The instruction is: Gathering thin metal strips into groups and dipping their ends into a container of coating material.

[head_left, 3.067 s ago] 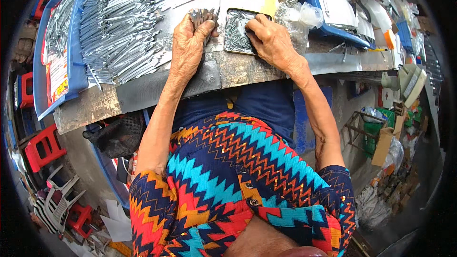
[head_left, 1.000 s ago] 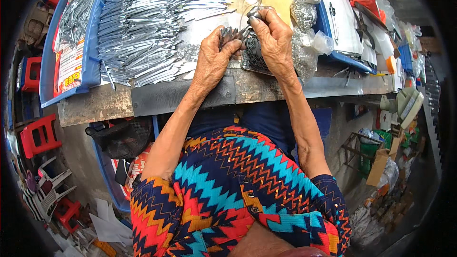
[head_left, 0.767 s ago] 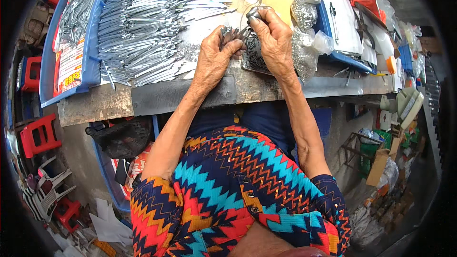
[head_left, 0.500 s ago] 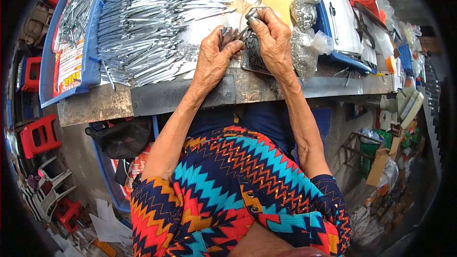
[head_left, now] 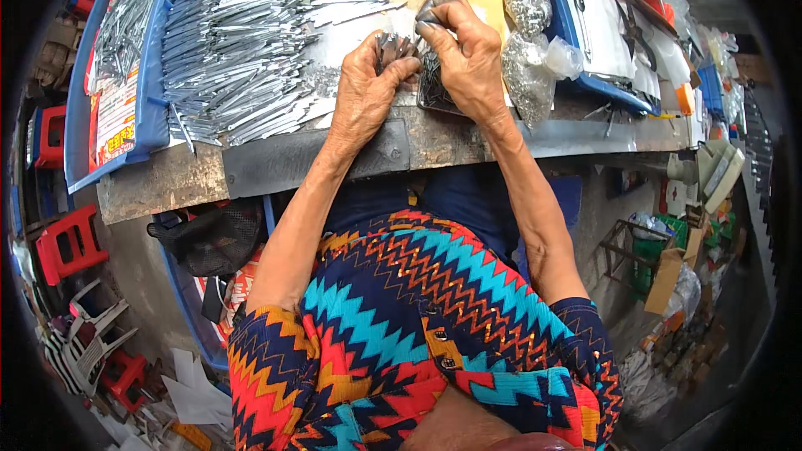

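My left hand (head_left: 365, 88) is closed around a small bunch of thin dark metal pieces (head_left: 393, 50), which stick up between thumb and fingers. Just to its right, my right hand (head_left: 469, 50) is pinched, its darkened fingertips together; whatever lies between them is too small to make out. Under the right hand is a small shallow tray (head_left: 440, 108) of similar dark metal pieces, partly covered by the hand. Left of both hands, a broad heap of slim silvery metal strips (head_left: 251, 50) lies in rough rows on the worktable (head_left: 167, 184).
A blue tray (head_left: 153, 108) with more strips stands at the left end. On the right are clear bags of small metal parts (head_left: 535, 79), another blue tray (head_left: 614, 93) and black-handled scissors (head_left: 639, 38). Red stools (head_left: 71, 244) stand on the floor at left.
My right hand has shifted slightly left and up, its fingers now turned toward the left hand. The left hand still grips its bunch. The whole view has moved a little.
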`<action>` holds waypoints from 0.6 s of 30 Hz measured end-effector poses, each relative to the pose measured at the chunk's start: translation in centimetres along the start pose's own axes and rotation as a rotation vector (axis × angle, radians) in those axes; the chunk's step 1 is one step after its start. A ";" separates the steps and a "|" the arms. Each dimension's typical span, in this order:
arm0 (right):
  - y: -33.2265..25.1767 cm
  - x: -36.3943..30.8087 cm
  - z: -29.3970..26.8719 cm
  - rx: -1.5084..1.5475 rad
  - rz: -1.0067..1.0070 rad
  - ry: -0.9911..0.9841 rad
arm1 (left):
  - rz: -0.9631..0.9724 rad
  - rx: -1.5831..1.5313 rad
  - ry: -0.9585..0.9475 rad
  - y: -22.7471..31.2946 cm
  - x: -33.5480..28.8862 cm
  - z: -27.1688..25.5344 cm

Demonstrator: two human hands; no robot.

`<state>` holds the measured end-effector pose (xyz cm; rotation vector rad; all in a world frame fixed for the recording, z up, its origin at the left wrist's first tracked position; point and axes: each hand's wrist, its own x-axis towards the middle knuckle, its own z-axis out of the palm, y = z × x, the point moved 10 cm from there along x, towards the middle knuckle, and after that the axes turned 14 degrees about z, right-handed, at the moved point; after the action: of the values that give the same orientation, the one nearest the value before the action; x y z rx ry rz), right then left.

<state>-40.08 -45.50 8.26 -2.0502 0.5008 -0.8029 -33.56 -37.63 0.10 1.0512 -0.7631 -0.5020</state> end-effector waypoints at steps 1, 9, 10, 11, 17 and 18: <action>0.4 0.2 0.1 0.029 0.049 -0.037 | -0.007 -0.002 -0.002 0.0 0.0 0.0; 1.1 0.4 -2.7 0.028 0.199 -0.064 | -0.023 0.045 -0.014 -0.2 -0.2 -0.3; 1.5 -0.1 -3.5 -0.012 0.254 -0.041 | -0.018 0.051 -0.019 -0.2 -0.3 -0.3; 1.9 -0.4 -4.0 -0.015 0.256 -0.044 | -0.020 0.048 -0.016 -0.3 -0.3 -0.4; 3.6 -4.0 -4.0 -0.463 0.150 -0.141 | -0.046 0.048 -0.003 -1.0 -0.4 -0.7; 3.9 -4.2 -3.9 -0.463 0.150 -0.141 | -0.046 0.048 -0.004 -1.0 -0.4 -0.7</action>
<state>-46.05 -47.34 5.19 -2.4329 0.8079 -0.4771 -33.29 -37.39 -1.11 1.1150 -0.7589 -0.5270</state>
